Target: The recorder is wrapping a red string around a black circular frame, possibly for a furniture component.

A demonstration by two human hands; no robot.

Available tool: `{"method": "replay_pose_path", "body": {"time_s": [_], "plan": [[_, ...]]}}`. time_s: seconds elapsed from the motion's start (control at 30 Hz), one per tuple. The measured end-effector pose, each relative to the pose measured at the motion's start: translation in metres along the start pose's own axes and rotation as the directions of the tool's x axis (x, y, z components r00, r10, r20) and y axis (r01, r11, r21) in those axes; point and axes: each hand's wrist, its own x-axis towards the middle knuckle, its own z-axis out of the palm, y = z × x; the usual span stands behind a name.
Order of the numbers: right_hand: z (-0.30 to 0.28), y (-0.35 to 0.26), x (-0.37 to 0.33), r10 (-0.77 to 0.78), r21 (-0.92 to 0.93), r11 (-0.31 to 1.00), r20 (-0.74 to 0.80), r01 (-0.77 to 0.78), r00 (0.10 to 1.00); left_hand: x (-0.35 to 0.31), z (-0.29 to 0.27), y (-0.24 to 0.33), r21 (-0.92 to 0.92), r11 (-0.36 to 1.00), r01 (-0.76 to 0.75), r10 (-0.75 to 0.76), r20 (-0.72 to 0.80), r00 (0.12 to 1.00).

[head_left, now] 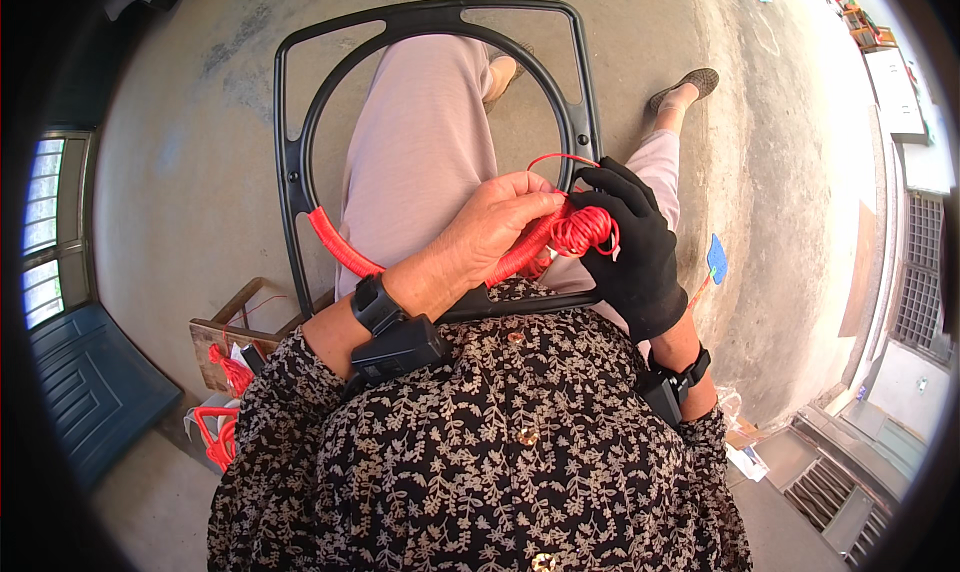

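Across my lap lies a black frame [430,17], squarish outside with a round ring inside. Red cord wrapping [345,256] covers the near part of the ring in tight turns, from its left side toward my hands. My bare left hand [505,217] is closed at the right end of that wrapping, thumb and fingertips pinching the cord against the ring. In a black glove, my right hand [630,247] curls around a coiled bundle of red cord [580,232]. A thin loop of cord arches above both hands; the gloved fingertips are partly hidden.
At lower left stands a low wooden stool [212,347] with red cord [232,372] on it. A blue fan-shaped piece [716,259] shows right of my gloved hand. Dark panelled furniture [95,392] stands at far left, and a grated metal item [825,492] at lower right.
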Motion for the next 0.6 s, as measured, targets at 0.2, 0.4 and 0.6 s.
{"method": "replay_pose_path", "body": {"time_s": [0.2,0.4,0.6], "plan": [[0.0012,0.0006,0.0001,-0.010,0.016,1.000,-0.012,0.010,1.000,0.0004,-0.0022,-0.0013,-0.013,1.000,0.005,-0.005,0.013,1.000],[0.0010,-0.0003,0.0003,-0.003,-0.004,1.000,-0.010,0.003,1.000,0.0032,-0.0034,-0.0048,-0.031,0.999,-0.033,0.033,0.002,0.999],[0.0024,0.0002,0.0003,-0.014,-0.001,1.000,-0.027,0.014,1.000,-0.0004,-0.0023,0.0003,-0.014,1.000,0.001,-0.001,0.030,1.000]]}}
